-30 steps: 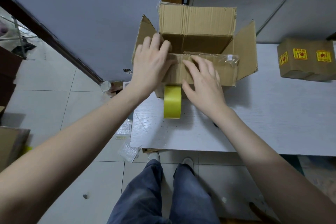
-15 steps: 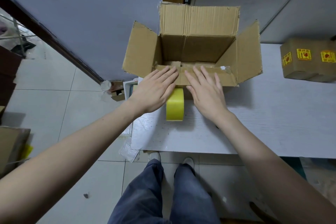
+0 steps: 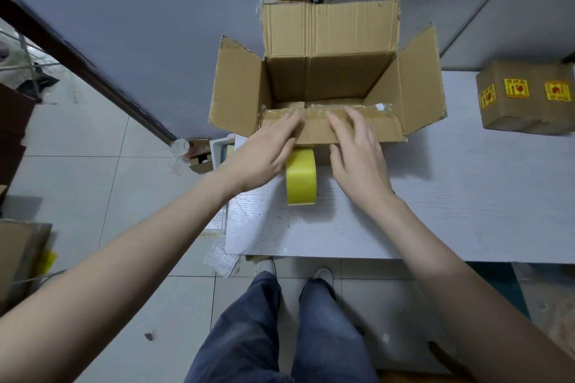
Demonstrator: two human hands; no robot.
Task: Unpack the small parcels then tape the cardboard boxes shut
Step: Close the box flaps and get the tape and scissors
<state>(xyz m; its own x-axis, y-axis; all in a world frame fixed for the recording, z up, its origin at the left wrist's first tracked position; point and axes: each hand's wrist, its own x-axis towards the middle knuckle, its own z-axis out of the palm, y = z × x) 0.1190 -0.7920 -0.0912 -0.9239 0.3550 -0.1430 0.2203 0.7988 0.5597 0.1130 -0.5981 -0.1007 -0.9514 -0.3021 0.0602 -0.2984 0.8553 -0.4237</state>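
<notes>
An open cardboard box (image 3: pixel 329 71) stands at the back left of the white table (image 3: pixel 451 196), its far and side flaps spread out. The near flap (image 3: pixel 314 130), with old clear tape on it, is folded down toward me. My left hand (image 3: pixel 264 155) and my right hand (image 3: pixel 357 152) lie flat with straight fingers on that near flap, side by side. A roll of yellow tape (image 3: pixel 301 177) stands on edge on the table between my hands, just in front of the box.
A smaller sealed cardboard box (image 3: pixel 525 99) with yellow warning stickers sits at the table's right. Plastic wrapping (image 3: pixel 221 258) hangs off the table's left corner. Small clutter (image 3: pixel 199 155) lies on the tiled floor by the wall, and another carton (image 3: pixel 18 258) stands at far left.
The left side flap swung outward and the near flap went down. Both hands slid down from the flap's top edge toward me and now press lower on it.
</notes>
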